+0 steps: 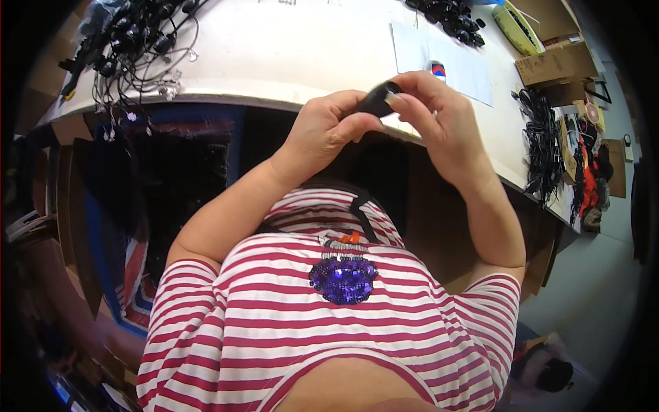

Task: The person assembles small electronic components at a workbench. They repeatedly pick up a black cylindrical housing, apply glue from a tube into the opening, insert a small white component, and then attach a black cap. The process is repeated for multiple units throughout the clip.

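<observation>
A small black, smooth, rounded plastic piece (377, 101) is held between my two hands, just above the near edge of the white table (288, 51). My left hand (325, 128) grips its left end, thumb along the near side. From the right, my right hand (439, 117) pinches the other end between thumb and fingers. The exact kind of the piece cannot be made out, since fingers cover both ends. Right behind my right hand lies a sheet of white paper (473, 75), with a small item with a red and blue label (438, 69) on it.
Black cables with plugs (134, 48) pile up at the left, their ends hanging over the edge. Small black parts (453, 20) lie at the back. A bundle of black cables (539, 144) rests at the right, near cardboard boxes (556, 65) and a yellow-green tray (515, 31).
</observation>
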{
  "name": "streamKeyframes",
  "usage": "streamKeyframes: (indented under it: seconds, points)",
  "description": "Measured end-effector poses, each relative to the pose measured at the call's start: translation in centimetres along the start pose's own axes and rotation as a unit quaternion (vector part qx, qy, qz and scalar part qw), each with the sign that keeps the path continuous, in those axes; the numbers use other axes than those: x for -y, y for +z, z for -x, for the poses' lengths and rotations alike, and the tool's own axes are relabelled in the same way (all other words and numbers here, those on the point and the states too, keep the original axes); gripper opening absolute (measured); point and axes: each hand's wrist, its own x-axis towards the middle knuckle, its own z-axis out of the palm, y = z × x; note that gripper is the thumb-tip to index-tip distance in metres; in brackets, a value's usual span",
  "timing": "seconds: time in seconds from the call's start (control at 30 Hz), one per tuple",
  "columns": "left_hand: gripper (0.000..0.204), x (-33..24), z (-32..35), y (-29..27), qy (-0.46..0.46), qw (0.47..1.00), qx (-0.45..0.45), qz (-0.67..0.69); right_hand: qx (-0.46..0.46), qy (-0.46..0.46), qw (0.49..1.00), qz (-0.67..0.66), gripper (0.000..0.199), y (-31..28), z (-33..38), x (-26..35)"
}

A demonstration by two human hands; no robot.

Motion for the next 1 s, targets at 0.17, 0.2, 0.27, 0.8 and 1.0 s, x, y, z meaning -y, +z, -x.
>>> streamKeyframes:
  seconds: [0.17, 0.2, 0.27, 0.8, 1.0]
  points:
    - [0.055, -1.1, -1.9, -0.3, 0.019, 0.946, -0.045, 0.32, 0.1, 0.05, 0.992, -0.064, 0.04, 4.1, 2.8, -2.0]
    - [0.054, -1.2, -2.2, -0.2, 0.017, 0.936, -0.063, 0.347, 0.103, 0.047, 0.991, -0.072, 0.037, 5.2, 3.5, -2.4]
    - [0.05, -1.6, -2.4, 0.2, 0.002, 0.907, -0.099, 0.408, 0.092, 0.051, 0.991, -0.082, 0.024, 7.0, 4.6, -3.0]
    - [0.057, -0.4, -4.9, -2.2, 0.025, 0.952, -0.052, 0.301, -0.157, 0.063, 0.979, -0.115, 0.036, -13.2, 8.6, -2.2]
    - [0.047, 1.9, -5.5, -3.0, -0.016, 0.941, -0.031, 0.337, -0.299, 0.1, 0.881, 0.353, 0.032, -29.6, 9.0, -3.2]
